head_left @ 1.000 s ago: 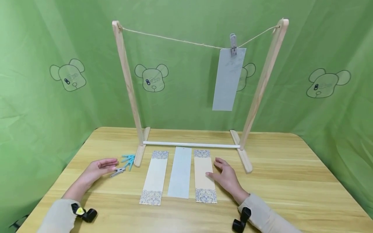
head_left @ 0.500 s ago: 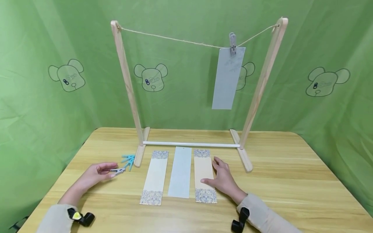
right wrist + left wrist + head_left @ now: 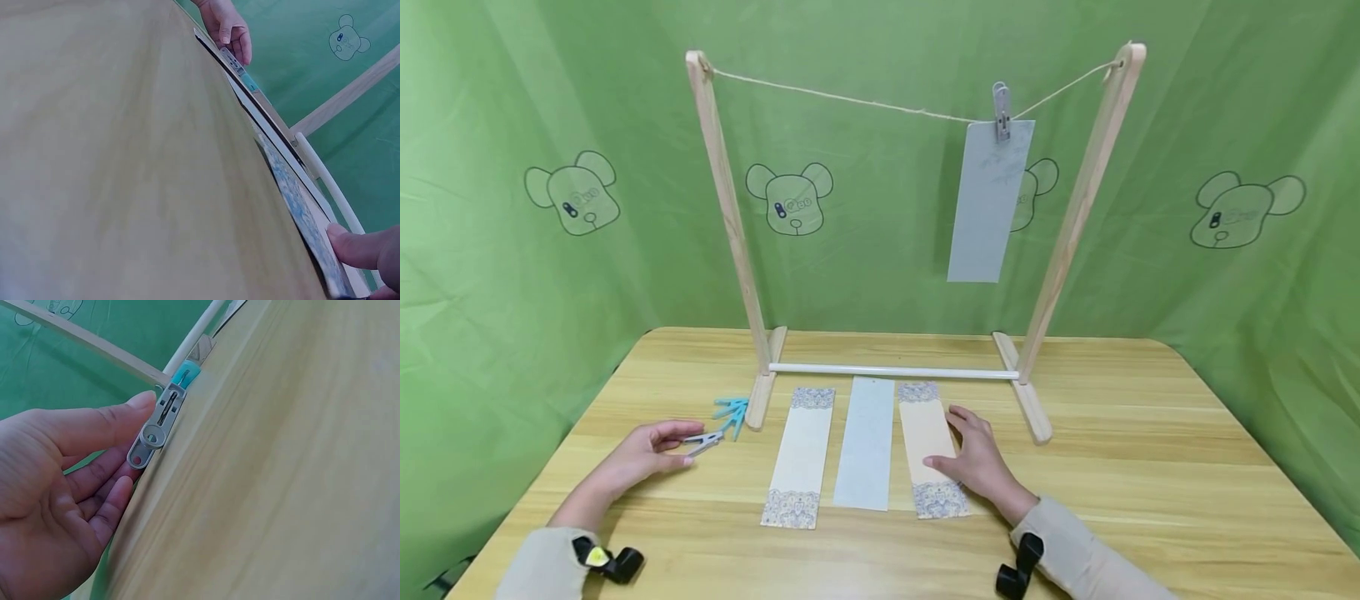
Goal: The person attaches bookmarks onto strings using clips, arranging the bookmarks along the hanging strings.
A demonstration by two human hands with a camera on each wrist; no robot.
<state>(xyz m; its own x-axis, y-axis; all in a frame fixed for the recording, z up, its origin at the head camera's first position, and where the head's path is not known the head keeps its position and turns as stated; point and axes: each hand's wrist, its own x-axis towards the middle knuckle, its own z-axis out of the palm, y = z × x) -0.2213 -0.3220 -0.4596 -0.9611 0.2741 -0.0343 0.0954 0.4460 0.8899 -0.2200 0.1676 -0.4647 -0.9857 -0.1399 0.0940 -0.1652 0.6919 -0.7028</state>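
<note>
The left hand (image 3: 640, 454), lower left, parts its thumb and fingers around a grey clip (image 3: 703, 440), seemingly not pinched; the right hand (image 3: 981, 458), right of lower centre, rests its thumb on a lace-patterned card (image 3: 927, 433) on the counter (image 3: 1150, 450) (I can't tell whether fingers grip beneath). The card looks light and bendable, best taken by its long edge; the springy clip, by its handle ends.

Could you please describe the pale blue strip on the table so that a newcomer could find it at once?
On the wooden table is a stand with a white crossbar. In front of that bar lies the pale blue strip, the middle of three. Unlike the left cream strip and right cream strip, patterned at each end, it is plain.
</note>
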